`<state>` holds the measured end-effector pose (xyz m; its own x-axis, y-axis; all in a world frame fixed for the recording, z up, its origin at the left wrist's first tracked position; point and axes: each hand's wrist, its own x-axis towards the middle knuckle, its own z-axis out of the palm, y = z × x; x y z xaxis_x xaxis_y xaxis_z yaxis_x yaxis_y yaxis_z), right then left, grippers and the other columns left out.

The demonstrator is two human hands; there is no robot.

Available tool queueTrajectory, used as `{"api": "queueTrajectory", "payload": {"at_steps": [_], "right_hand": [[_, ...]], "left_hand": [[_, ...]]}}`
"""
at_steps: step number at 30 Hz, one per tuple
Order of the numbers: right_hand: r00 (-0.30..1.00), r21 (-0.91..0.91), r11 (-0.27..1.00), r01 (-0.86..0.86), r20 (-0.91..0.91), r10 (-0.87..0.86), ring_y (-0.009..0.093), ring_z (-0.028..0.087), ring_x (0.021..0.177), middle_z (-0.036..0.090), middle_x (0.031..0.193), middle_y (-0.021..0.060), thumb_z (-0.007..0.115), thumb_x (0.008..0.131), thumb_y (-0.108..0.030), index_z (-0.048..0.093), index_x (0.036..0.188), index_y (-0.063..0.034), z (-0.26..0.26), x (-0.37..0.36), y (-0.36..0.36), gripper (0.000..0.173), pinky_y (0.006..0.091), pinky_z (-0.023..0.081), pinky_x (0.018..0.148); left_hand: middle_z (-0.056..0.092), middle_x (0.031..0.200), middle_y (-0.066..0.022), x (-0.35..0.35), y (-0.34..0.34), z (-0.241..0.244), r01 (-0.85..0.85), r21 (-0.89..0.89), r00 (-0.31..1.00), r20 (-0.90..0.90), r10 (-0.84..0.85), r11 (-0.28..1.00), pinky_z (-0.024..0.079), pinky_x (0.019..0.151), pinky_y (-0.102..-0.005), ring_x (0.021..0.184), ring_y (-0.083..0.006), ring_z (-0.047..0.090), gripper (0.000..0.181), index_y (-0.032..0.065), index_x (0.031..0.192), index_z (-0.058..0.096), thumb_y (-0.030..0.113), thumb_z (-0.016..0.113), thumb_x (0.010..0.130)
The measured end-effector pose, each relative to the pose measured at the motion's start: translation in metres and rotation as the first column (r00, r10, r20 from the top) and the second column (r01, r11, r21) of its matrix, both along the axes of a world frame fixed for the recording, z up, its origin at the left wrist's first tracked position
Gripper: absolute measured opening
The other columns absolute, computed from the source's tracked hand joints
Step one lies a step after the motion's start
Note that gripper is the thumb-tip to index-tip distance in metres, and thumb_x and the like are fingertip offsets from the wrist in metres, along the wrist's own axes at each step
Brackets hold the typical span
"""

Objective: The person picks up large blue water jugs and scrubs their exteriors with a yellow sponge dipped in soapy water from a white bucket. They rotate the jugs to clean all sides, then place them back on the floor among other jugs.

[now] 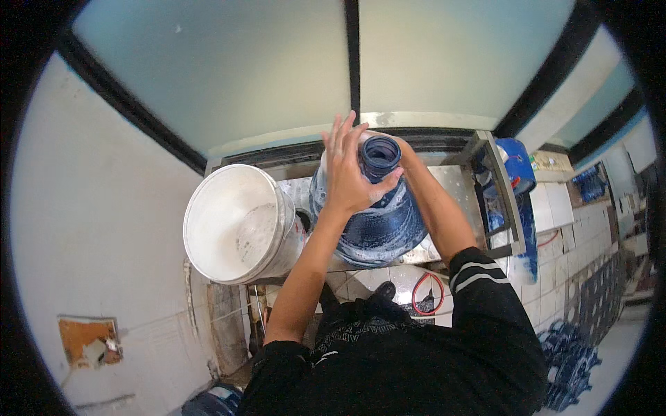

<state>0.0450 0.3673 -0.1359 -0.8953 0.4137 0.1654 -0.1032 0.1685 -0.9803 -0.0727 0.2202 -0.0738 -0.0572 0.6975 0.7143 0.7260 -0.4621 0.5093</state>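
A large blue plastic water jug [382, 229] stands upright before me on a wet ledge, streaked with white suds. Its open neck [381, 153] faces up toward me. My left hand [347, 169] is curved against the left side of the neck, the thumb across its front and the fingers spread and pointing away. Foam clings to the base of that thumb. My right hand [404, 149] reaches around the far side of the neck; its fingers are hidden behind the neck and my left hand, so its hold cannot be seen.
A white plastic bucket [234, 223] stands close to the jug's left, suds inside. At right are a metal frame [502, 192] and a blue container [515, 164]. Frosted panels [426, 62] rise behind the ledge. A red hose [427, 294] lies on the tiled floor; stacked blue jugs [567, 364] stand lower right.
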Motion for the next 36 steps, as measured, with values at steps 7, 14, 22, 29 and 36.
{"api": "queueTrajectory", "payload": {"at_steps": [7,14,22,29,36], "right_hand": [[0.991,-0.346,0.935,0.084,-0.069,-0.115,0.018,0.054,0.112,0.060,0.117,0.0094,0.052,0.093,-0.022,0.059,0.115,0.0020,0.032,-0.009,-0.020,0.033,0.0333,0.041,0.098],[0.647,0.075,0.665,0.743,-0.335,-0.685,0.029,0.048,0.123,0.053,0.127,0.0201,0.043,0.098,-0.021,0.045,0.131,0.0041,0.064,0.026,-0.112,0.041,0.0356,0.033,0.106],[0.515,0.775,0.162,0.611,-0.234,-0.825,0.043,0.041,0.131,0.043,0.140,0.0281,0.046,0.087,-0.002,0.038,0.139,0.0073,0.031,0.016,-0.230,0.053,0.0466,0.030,0.110],[0.788,0.939,0.319,0.131,0.096,-0.609,0.037,0.062,0.095,0.066,0.102,0.0182,0.061,0.072,-0.013,0.061,0.100,0.0009,0.020,-0.031,-0.198,0.031,0.0514,0.046,0.085],[0.693,0.909,0.416,-0.040,0.325,-0.644,0.034,0.065,0.083,0.067,0.092,0.0196,0.060,0.074,-0.012,0.066,0.090,-0.0023,0.010,-0.073,-0.215,0.020,0.0447,0.052,0.071]], "left_hand": [[0.037,0.144,-0.0226,-0.002,-0.006,-0.002,-0.153,0.118,0.988,-0.004,0.154,0.981,0.009,0.112,-0.0628,0.137,-0.0426,0.029,0.101,0.0016,0.135,0.040,0.059,0.078,0.061],[0.058,0.124,-0.0165,0.007,-0.003,0.006,0.306,-0.149,0.879,0.422,-0.220,0.940,0.038,0.104,-0.0433,0.117,-0.0282,0.056,0.085,0.0010,0.131,0.045,0.043,0.083,0.068],[0.066,0.109,-0.0048,-0.027,0.024,0.006,0.745,-0.451,0.667,0.505,-0.548,0.491,0.044,0.095,-0.0321,0.104,-0.0155,0.058,0.047,0.0045,0.111,0.063,0.026,0.083,0.075],[0.068,0.105,-0.0059,-0.027,0.043,0.024,0.633,-0.616,0.728,0.268,-0.631,0.469,0.047,0.092,-0.0318,0.099,-0.0158,0.060,0.048,0.0063,0.106,0.065,0.033,0.085,0.071],[0.069,0.106,-0.0162,-0.025,0.051,0.012,0.487,-0.674,0.818,0.130,-0.560,0.555,0.048,0.091,-0.0361,0.098,-0.0253,0.065,0.066,0.0024,0.108,0.067,0.048,0.083,0.064]]}}
